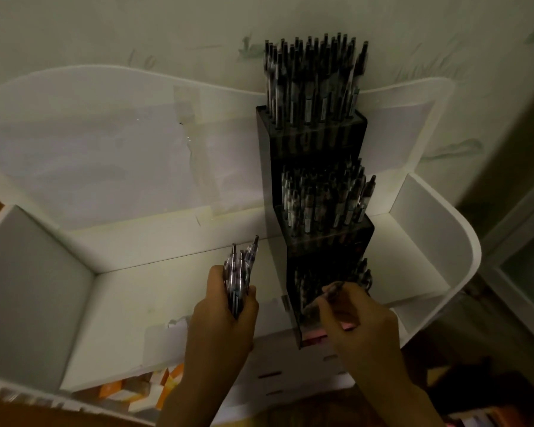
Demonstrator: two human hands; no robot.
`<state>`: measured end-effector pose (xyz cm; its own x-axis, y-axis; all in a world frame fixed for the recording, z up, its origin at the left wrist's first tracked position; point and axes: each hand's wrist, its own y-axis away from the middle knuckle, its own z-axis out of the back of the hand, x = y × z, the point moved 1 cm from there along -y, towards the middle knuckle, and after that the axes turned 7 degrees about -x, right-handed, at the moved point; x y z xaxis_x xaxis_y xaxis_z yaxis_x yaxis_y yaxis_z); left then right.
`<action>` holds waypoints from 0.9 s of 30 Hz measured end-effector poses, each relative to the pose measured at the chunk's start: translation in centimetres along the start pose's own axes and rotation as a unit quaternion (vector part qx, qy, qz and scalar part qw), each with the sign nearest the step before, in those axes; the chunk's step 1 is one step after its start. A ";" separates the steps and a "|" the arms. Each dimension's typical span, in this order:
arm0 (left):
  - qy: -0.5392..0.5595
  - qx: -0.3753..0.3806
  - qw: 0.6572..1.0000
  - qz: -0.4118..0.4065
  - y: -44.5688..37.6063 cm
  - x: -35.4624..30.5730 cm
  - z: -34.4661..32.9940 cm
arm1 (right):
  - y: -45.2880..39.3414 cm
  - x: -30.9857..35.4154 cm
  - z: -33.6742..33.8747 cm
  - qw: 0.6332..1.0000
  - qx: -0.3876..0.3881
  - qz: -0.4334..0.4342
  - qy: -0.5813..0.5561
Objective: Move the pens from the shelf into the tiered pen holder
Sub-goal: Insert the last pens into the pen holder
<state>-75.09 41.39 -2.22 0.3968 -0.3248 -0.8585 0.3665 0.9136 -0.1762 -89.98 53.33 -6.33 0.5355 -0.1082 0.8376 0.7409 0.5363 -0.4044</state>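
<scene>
Currently listed, taking the holder (pixel 321 192) as landmark:

Holder: dark, three tiers, standing on the white shelf (pixel 173 272) against its back panel. Top and middle tiers are densely packed with upright pens; the lowest tier, nearest the person, is part filled.

Left hand (pixel 225 315): to the left of the holder's lowest tier, above the shelf floor. Its grip is curled round a bundle of pens (pixel 238 272), tips fanning upward.

Right hand (pixel 355 318): at the front of the lowest tier. Fingers pinch one pen (pixel 330 291), angled toward the slots; whether its tip has entered yet cannot be told in the dim light.

Step judged: seating a single pen in the lowest tier, with the bundle as stock.

Risks, judged: the pen may catch on neighbours already seated and tip them; the bundle is held loosely fanned, so a pen could slide out onto the shelf; pressing on the front tier might shift the holder.
</scene>
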 end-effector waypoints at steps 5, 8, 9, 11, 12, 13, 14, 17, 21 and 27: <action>-0.008 -0.002 1.000 -0.007 0.0 0.2 0.3 | -0.1 0.3 0.1 0.999 0.001 0.032 0.029; -0.012 -0.001 1.000 -0.013 -0.1 0.2 0.2 | 0.0 -0.3 -0.1 0.998 0.015 0.028 0.056; -0.010 0.000 1.000 -0.013 -0.1 0.1 0.1 | 0.1 -0.5 -0.3 0.998 0.023 0.022 0.060; -0.009 0.003 1.000 -0.014 -0.1 0.0 0.1 | 0.2 -0.6 -0.6 0.998 0.033 0.016 0.057; -0.009 0.005 1.000 -0.014 -0.1 -0.1 0.0 | 0.2 -0.5 -0.8 0.998 0.038 0.015 0.054; -0.010 0.005 1.000 -0.014 -0.1 -0.1 0.0 | 0.1 -0.6 -1.1 0.997 0.042 0.015 0.056; -0.011 0.005 1.000 -0.015 -0.1 -0.1 0.0 | 0.0 -0.7 -1.3 0.997 0.047 0.015 0.063; -0.020 0.001 1.000 -0.020 -0.1 0.0 0.0 | 0.1 -1.6 -1.8 0.992 0.078 -0.005 0.101; -0.031 -0.009 0.999 -0.023 -0.1 0.4 0.2 | 1.0 -2.1 -2.1 0.987 0.093 -0.035 0.128; -0.030 -0.002 0.999 -0.037 0.2 0.4 -0.3 | 1.1 -1.8 -2.3 0.986 0.084 -0.063 0.127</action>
<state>-75.11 41.49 -2.69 0.4190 -0.4046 -0.8129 0.3937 0.8877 -0.2390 -89.20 52.19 -9.11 0.5443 -0.3777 0.7490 0.7416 0.6339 -0.2193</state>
